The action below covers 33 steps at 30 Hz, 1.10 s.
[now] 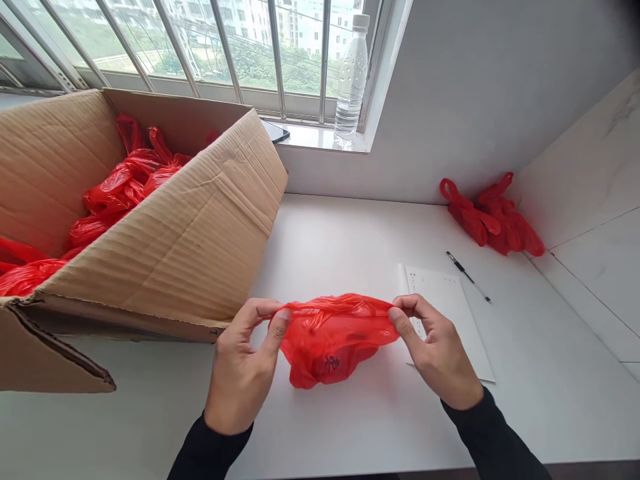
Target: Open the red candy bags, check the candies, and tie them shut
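Note:
A red plastic bag point(335, 340) is stretched sideways between my two hands above the white table. My left hand point(245, 367) pinches its left end between thumb and forefinger. At the opposite end, my right hand point(435, 347) grips the bag the same way. The upper edge is pulled nearly straight, and the body of the bag sags below it. Dark printed marks show on its front. Darker shapes show through the thin plastic, but I cannot make out what they are.
An open cardboard box point(200, 220) holding several knotted red bags point(125, 180) stands at the left. Right of my hands lie a paper pad point(470, 327) and a pen point(467, 275). Red bags point(495, 217) are heaped by the wall. A water bottle point(351, 80) and a phone point(276, 131) occupy the windowsill.

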Available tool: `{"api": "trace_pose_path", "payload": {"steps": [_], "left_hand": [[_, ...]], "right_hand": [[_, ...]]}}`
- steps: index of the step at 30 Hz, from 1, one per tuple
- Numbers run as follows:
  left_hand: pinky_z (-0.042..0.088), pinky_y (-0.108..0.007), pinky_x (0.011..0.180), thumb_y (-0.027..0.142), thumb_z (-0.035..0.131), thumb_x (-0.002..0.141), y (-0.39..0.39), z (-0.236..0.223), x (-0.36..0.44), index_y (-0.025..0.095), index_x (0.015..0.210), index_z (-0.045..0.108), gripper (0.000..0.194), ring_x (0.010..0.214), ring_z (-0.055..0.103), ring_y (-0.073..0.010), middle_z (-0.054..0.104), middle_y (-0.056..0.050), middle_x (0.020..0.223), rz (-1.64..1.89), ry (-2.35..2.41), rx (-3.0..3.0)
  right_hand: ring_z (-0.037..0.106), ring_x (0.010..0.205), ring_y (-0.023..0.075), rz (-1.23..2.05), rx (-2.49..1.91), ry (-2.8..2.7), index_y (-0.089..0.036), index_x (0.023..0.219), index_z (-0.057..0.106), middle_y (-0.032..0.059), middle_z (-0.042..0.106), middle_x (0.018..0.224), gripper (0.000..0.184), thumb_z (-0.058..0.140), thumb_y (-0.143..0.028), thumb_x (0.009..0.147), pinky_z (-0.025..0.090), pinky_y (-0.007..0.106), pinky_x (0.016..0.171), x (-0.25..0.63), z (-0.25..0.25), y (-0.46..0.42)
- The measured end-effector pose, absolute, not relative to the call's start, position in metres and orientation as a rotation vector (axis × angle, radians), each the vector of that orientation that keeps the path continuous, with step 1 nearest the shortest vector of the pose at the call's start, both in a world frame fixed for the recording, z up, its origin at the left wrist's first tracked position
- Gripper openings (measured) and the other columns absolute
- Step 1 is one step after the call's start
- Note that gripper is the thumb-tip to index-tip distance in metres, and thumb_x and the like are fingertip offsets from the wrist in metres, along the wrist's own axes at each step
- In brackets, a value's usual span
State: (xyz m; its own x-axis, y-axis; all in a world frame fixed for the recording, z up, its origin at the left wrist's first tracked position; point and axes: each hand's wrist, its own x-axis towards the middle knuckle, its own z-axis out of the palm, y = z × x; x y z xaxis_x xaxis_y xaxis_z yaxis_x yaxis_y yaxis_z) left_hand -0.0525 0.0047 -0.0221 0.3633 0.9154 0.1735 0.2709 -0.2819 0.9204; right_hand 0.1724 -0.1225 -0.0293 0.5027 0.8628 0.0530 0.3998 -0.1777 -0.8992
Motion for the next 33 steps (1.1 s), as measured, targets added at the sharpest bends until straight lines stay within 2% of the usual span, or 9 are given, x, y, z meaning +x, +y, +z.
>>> {"api": "trace_pose_path", "payload": {"steps": [5, 9, 11, 17, 23, 26, 28, 31, 33], "left_hand": [[0.046, -0.029, 0.088, 0.037, 0.066, 0.091, 0.001, -0.015, -0.049, 0.029, 0.113, 0.060, 0.024, 0.101, 0.061, -0.0169, 0.065, 0.001, 0.107, 0.829, 0.985, 1.841], [0.046, -0.024, 0.078, 0.025, 0.062, 0.094, -0.007, -0.005, -0.040, 0.027, 0.096, 0.065, 0.004, 0.086, 0.060, -0.0119, 0.063, 0.003, 0.094, 0.898, 0.827, 1.950], [0.045, -0.024, 0.072, 0.024, 0.058, 0.096, -0.008, -0.001, -0.042, 0.025, 0.089, 0.064, 0.009, 0.079, 0.058, -0.0112, 0.062, 0.004, 0.087, 0.997, 0.835, 1.900], [0.045, -0.025, 0.073, 0.024, 0.063, 0.092, -0.019, 0.016, -0.058, 0.032, 0.100, 0.073, 0.015, 0.085, 0.057, -0.0132, 0.056, 0.001, 0.095, 1.303, 1.048, 1.986], [0.051, -0.019, 0.063, 0.045, 0.053, 0.097, -0.045, 0.025, -0.073, 0.042, 0.110, 0.073, 0.025, 0.068, 0.065, -0.0124, 0.068, 0.005, 0.070, 0.964, 1.160, 1.728], [0.057, -0.021, 0.073, 0.046, 0.056, 0.094, -0.043, 0.022, -0.083, 0.040, 0.115, 0.072, 0.027, 0.082, 0.071, -0.0170, 0.075, 0.003, 0.087, 0.912, 1.047, 1.637], [0.059, -0.027, 0.087, 0.043, 0.057, 0.094, -0.037, 0.020, -0.085, 0.037, 0.110, 0.072, 0.023, 0.098, 0.070, -0.0210, 0.075, 0.001, 0.104, 0.892, 0.969, 1.478], [0.060, -0.026, 0.088, 0.034, 0.057, 0.095, -0.021, 0.027, -0.079, 0.030, 0.096, 0.075, 0.019, 0.103, 0.070, -0.0216, 0.075, -0.002, 0.107, 0.850, 0.766, 1.193], [0.061, -0.028, 0.087, 0.032, 0.054, 0.095, -0.009, 0.038, -0.072, 0.025, 0.095, 0.075, 0.022, 0.100, 0.071, -0.0220, 0.075, -0.005, 0.103, 0.753, 0.588, 1.036]], "right_hand": [[0.050, 0.113, 0.0217, 0.511, -1.795, -1.097, -0.029, 0.099, 0.058, 0.0001, 0.058, 0.113, 0.012, 0.058, -0.040, 0.095, 0.038, 0.038, 0.098, 0.174, -0.032, -0.124], [0.053, 0.086, 0.0187, 0.660, -1.781, -1.095, -0.029, 0.104, 0.060, -0.0025, 0.057, 0.085, 0.015, 0.059, -0.040, 0.094, 0.042, 0.034, 0.085, 0.164, -0.022, -0.121], [0.054, 0.081, 0.0180, 0.669, -1.727, -1.003, -0.027, 0.097, 0.062, -0.0017, 0.058, 0.083, 0.018, 0.056, -0.044, 0.096, 0.043, 0.032, 0.079, 0.165, -0.019, -0.122], [0.050, 0.077, 0.0148, 0.551, -1.568, -0.722, -0.026, 0.096, 0.059, -0.0014, 0.056, 0.087, 0.018, 0.054, -0.043, 0.098, 0.043, 0.024, 0.066, 0.180, -0.029, -0.141], [0.059, 0.080, 0.0177, 0.514, -1.647, -0.859, -0.026, 0.098, 0.061, 0.0016, 0.061, 0.090, 0.017, 0.064, -0.041, 0.091, 0.051, 0.025, 0.063, 0.173, -0.025, -0.171], [0.064, 0.084, 0.0211, 0.531, -1.694, -0.916, -0.025, 0.103, 0.064, 0.0044, 0.064, 0.097, 0.025, 0.069, -0.043, 0.086, 0.053, 0.026, 0.060, 0.165, -0.015, -0.180], [0.062, 0.075, 0.0200, 0.562, -1.718, -0.897, -0.023, 0.090, 0.065, 0.0030, 0.064, 0.084, 0.022, 0.065, -0.046, 0.089, 0.050, 0.027, 0.056, 0.161, -0.007, -0.178], [0.051, 0.057, 0.0142, 0.515, -1.698, -0.819, -0.021, 0.067, 0.058, -0.0014, 0.053, 0.061, 0.037, 0.060, -0.047, 0.094, 0.042, 0.026, 0.051, 0.163, 0.003, -0.165], [0.053, 0.059, 0.0137, 0.463, -1.587, -0.790, -0.021, 0.072, 0.063, -0.0010, 0.057, 0.064, 0.034, 0.059, -0.046, 0.095, 0.047, 0.025, 0.056, 0.171, 0.009, -0.153]]}}
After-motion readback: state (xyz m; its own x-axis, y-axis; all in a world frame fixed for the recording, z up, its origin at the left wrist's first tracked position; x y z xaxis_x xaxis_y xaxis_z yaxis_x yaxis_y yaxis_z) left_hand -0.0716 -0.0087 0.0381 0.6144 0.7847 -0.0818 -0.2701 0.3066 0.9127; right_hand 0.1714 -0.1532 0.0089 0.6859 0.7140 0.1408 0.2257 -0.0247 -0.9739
